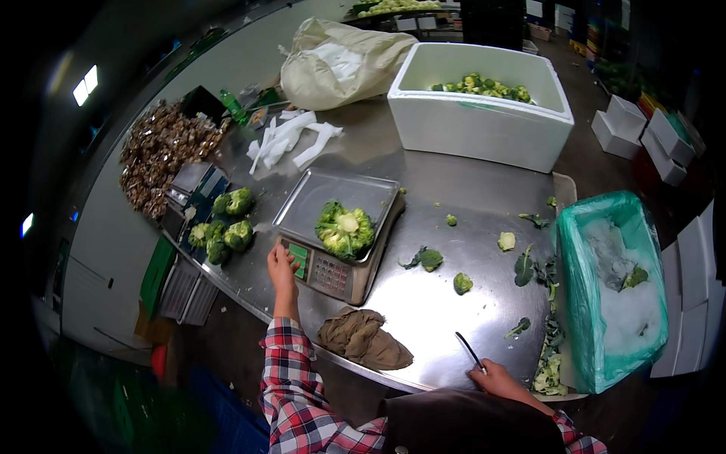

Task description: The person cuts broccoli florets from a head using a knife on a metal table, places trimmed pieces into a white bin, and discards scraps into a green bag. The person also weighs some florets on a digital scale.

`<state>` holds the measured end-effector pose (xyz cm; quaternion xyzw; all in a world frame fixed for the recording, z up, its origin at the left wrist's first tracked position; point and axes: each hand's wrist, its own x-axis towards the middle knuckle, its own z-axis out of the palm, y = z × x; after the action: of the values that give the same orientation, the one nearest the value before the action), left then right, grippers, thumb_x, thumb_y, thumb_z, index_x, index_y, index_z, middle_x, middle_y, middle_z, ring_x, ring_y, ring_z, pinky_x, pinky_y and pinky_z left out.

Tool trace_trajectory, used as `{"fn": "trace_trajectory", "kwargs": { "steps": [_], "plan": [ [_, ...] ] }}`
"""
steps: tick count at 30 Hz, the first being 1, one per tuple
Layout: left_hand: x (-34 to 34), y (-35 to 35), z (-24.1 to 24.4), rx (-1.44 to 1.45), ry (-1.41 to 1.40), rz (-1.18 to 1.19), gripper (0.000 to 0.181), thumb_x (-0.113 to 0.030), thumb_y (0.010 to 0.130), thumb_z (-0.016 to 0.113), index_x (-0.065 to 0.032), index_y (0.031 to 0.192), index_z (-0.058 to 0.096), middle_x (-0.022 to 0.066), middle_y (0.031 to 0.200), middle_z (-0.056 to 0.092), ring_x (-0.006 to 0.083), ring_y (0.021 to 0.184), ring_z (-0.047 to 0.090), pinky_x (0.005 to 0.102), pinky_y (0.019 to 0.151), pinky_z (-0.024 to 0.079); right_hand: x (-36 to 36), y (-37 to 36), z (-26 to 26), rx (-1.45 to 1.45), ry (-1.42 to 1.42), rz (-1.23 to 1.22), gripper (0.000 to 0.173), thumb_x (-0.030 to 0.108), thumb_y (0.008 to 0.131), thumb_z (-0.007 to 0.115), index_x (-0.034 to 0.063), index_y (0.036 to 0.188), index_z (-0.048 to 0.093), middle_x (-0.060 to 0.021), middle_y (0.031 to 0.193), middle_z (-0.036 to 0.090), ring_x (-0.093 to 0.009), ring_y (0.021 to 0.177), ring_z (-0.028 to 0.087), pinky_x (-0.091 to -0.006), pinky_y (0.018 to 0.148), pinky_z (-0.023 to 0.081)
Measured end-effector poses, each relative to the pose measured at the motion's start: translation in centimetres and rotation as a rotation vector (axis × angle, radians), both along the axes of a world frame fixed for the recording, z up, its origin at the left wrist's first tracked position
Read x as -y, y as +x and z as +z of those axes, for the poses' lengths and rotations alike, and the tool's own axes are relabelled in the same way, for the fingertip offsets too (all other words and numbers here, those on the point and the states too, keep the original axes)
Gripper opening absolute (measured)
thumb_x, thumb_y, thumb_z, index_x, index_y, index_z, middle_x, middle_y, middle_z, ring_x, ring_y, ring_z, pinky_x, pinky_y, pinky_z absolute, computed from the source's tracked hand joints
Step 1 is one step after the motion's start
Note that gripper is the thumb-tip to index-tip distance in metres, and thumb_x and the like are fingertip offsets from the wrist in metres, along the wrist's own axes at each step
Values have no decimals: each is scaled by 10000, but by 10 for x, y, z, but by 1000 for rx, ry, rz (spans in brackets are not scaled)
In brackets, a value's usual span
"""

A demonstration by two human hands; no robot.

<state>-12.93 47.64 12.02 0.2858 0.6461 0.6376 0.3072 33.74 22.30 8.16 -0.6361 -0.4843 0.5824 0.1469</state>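
My left hand (282,267) is at the left front corner of a digital weighing scale (332,277), beside its green display. Its fingers are slightly curled and apart, with nothing seen in them. A broccoli head (346,228) lies stem up on the scale's metal pan (309,198). Near the table's front edge, my right hand (492,377) grips a knife (468,347), its dark, narrow blade pointing away and to the left. Between the hands lies a crumpled brown cloth (363,340). Loose broccoli florets (463,283) and a cut stem piece (506,241) are scattered right of the scale.
Several broccoli heads (238,235) sit left of the scale. A white foam box (482,127) with florets stands at the back. Rightward, leaf trimmings (549,369) lie beside a green-lined bin (578,318) holding ice. White netting strips (283,142) and wrapped brown packets (164,153) occupy the far left.
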Motion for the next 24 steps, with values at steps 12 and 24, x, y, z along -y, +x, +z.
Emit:
{"fn": "trace_trajectory", "kwargs": {
  "steps": [12,24],
  "plan": [
    [41,34,20,-1,-64,-12,515,-437,890,528,-56,1221,420,98,992,560,142,748,538,264,508,478,-1,-6,7,35,26,61,304,307,846,618,13,898,559,-104,572,559,-178,491,554,-322,478,424],
    [-4,117,15,-612,36,-153,901,-225,631,760,-93,1393,297,224,1233,447,359,1126,474,399,952,389,13,3,-26,101,100,-12,352,357,831,614,13,893,580,-204,730,613,-337,726,626,-396,662,477]
  ]
}}
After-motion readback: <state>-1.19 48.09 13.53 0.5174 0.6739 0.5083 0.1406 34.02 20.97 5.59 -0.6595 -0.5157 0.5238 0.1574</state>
